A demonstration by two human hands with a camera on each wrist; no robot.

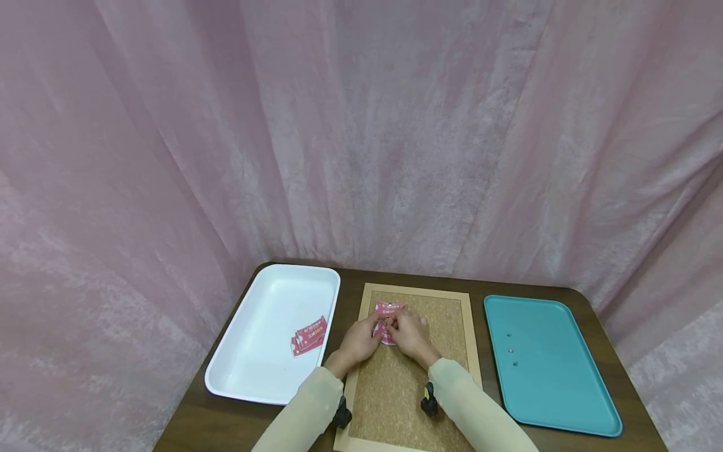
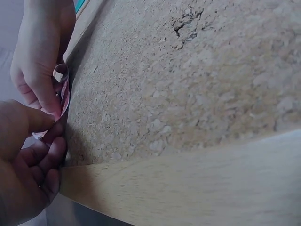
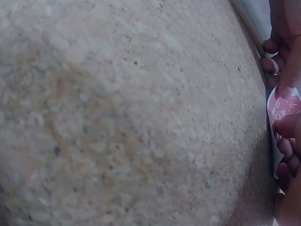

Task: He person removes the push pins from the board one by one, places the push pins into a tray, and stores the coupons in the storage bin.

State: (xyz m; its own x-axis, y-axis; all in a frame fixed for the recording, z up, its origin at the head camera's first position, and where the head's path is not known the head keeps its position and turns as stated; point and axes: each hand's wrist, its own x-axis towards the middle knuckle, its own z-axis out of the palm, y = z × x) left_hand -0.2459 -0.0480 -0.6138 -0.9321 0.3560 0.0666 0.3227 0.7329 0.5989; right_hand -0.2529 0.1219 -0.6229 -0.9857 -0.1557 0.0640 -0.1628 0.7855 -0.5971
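Note:
A red printed paper coupon (image 3: pixel 284 104) is held between both hands, close over the cork board (image 1: pixel 390 389). My left hand (image 1: pixel 360 339) pinches it with the thumb on top and the fingers curled beneath. From the other side my right hand (image 1: pixel 410 333) grips the same coupon, its thumb on the printed face. The paper bends upward in the left wrist view. Just beyond the hands, another red coupon (image 1: pixel 388 307) lies on the upper part of the board. My fingers hide much of the held coupon.
To the left, a white tray (image 1: pixel 257 351) holds several red coupons (image 1: pixel 310 334) in a loose pile. A turquoise tray (image 1: pixel 565 376) on the right carries a few tiny pins (image 1: pixel 511 351). A light wooden frame (image 1: pixel 473 351) edges the board, and a pink curtain (image 1: pixel 395 138) hangs behind the table.

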